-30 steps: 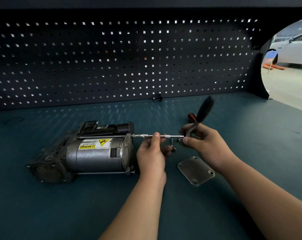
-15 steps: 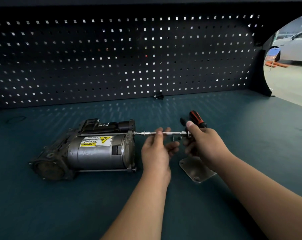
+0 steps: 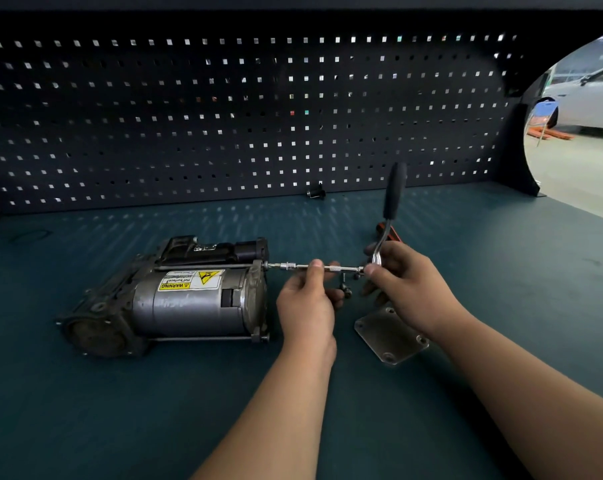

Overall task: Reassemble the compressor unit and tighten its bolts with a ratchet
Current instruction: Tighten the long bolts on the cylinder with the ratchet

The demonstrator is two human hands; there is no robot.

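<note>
Grey compressor [image 3: 189, 303] lies on its side; the ratchet [image 3: 393, 192] extension [image 3: 333, 268] meets its end, handle upright.

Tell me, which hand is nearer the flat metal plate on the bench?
Right. The right hand hovers over the plate; the left hand is off to its left, pinching the extension bar.

Left hand [image 3: 307, 306] pinching the extension bar [image 3: 345, 269], right hand [image 3: 409, 284] gripping the ratchet [image 3: 394, 190] by its head, forearms reaching forward

The worktop [image 3: 85, 410] is coloured dark teal; the pegboard [image 3: 189, 116] is black, patterned with square holes. The grey compressor [image 3: 189, 306] is marked with a yellow-and-white warning label [image 3: 191, 280]. The ratchet handle [image 3: 394, 192] is black.
</note>
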